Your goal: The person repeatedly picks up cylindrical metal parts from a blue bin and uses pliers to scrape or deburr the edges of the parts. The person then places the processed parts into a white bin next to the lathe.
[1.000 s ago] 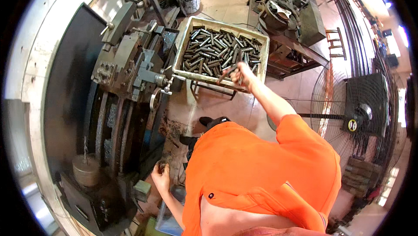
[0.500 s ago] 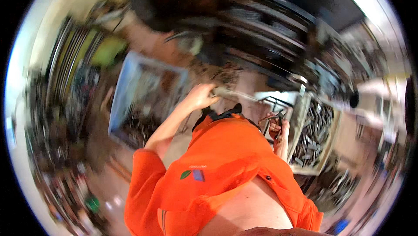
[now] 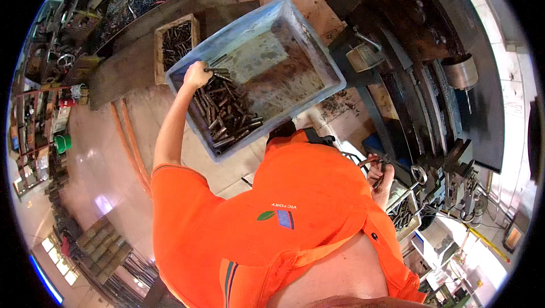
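My left hand (image 3: pixel 197 74) is closed at the left rim of a blue-grey plastic bin (image 3: pixel 336 76). Short dark metal tubes (image 3: pixel 219 72) stick out from its fingertips, over a heap of similar metal tubes (image 3: pixel 224 106) in the bin's near left part. Part of the bin floor beyond the heap shows brown stains. Low on the right, beside my orange shirt, my right hand (image 3: pixel 381 176) is closed round pliers (image 3: pixel 384 160) with reddish handles. The fingers partly cover the pliers.
A wooden box (image 3: pixel 194 27) of small metal pieces lies beyond the bin's left corner. At right stands a dark machine (image 3: pixel 420 98) with a drill bit (image 3: pixel 469 101) near it. A tray (image 3: pixel 417 223) of metal pieces sits behind my right hand. Two orange strips (image 3: pixel 131 143) lie on the floor.
My view has swung left, so the bin now lies in front of me. My left hand has left a pale handle-like thing and reached the tubes. The right hand keeps the pliers.
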A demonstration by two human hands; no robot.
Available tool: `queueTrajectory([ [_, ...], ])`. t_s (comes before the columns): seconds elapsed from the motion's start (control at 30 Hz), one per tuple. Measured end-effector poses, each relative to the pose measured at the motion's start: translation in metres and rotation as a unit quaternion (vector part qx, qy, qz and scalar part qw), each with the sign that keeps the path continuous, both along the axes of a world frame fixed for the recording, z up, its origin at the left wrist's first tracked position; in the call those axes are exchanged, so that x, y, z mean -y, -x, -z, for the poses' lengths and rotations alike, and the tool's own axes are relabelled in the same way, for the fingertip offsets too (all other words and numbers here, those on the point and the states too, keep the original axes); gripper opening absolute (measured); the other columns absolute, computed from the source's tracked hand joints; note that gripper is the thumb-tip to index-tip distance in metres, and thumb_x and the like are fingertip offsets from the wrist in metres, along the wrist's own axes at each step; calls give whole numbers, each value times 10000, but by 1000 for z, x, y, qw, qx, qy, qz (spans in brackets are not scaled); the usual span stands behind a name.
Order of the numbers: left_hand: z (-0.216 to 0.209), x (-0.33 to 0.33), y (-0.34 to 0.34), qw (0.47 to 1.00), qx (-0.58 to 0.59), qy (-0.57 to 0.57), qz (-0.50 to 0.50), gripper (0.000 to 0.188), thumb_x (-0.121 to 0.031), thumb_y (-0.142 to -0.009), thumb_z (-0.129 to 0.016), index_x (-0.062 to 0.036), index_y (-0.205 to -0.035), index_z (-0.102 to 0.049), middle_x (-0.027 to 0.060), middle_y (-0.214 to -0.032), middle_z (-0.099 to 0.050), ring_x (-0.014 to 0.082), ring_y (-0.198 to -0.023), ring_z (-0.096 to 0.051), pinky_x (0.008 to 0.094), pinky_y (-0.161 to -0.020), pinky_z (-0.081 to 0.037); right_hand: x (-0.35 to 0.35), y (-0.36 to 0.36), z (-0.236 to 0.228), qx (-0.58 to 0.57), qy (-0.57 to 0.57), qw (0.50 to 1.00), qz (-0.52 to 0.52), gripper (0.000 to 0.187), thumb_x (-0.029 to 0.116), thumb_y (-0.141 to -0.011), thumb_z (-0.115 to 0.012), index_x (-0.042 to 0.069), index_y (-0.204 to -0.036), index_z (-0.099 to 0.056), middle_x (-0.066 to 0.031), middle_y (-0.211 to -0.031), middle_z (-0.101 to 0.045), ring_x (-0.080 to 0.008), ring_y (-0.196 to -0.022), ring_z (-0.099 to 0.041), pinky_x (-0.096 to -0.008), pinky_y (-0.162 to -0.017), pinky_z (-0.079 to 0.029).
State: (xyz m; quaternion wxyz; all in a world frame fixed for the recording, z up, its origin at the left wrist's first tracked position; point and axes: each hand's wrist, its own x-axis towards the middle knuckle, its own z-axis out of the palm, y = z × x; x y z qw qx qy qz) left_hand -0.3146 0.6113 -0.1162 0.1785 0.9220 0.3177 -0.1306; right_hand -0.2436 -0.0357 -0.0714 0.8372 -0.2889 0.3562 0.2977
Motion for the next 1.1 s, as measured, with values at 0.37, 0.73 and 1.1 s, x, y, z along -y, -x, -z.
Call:
queueTrajectory([
  [0.37,70,6,-29,932,-170,-109,301,177,-72,-725,-541,-27,-857,-649,160,-911,-637,305,-865,-616,398,-724,-495,-55,17,-42,-10,95,995,42,307,195,-852,-353,-63,-925,-501,-177,-991,-559,-37,-424,-305,-164,-392,-288],
  [0.73,9,33,-37,982,-45,-57,171,161,-132,-710,-602,16,-763,-634,173,-812,-639,309,-790,-623,404,-664,-487,-32,32,-38,24,152,988,-3,235,184,-839,-339,11,-822,-497,-173,-941,-590,-48,-421,-279,-183,-383,-260],
  [1.1,-163,270,-120,811,247,522,86,175,-72,-795,-628,84,-874,-614,65,-698,-611,115,-617,-579,249,-584,-466,-88,-38,-108,316,246,865,-302,289,79,-700,-521,-3,-971,-578,-48,-808,-608,-111,-742,-540,-209,-624,-408],
])
